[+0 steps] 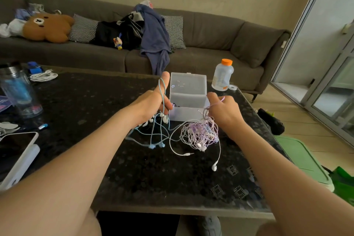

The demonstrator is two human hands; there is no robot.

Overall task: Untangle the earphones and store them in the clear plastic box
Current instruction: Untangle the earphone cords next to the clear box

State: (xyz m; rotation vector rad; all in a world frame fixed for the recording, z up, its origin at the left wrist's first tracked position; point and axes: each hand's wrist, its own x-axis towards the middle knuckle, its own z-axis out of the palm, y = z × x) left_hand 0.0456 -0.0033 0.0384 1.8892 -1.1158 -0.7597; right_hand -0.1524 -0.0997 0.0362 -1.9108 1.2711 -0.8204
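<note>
A clear plastic box (188, 101) stands open on the dark table (145, 178), its lid tipped up behind it. My left hand (153, 101) is raised left of the box with a light blue earphone cord (162, 90) looped over the thumb; its earbuds hang down to the table. My right hand (224, 111) pinches a purple cord (216, 103) just right of the box. Below it a tangle of purple, pink and white earphones (199, 134) rests on the table. A white earbud (214, 166) and a jack plug (186, 153) trail out toward me.
A bottle with an orange cap (223, 74) stands behind the box on the right. At the left are a dark tumbler (19, 92), a coiled white cable (43, 76) and a phone (17, 151). A grey sofa (210, 44) with clothes lies beyond.
</note>
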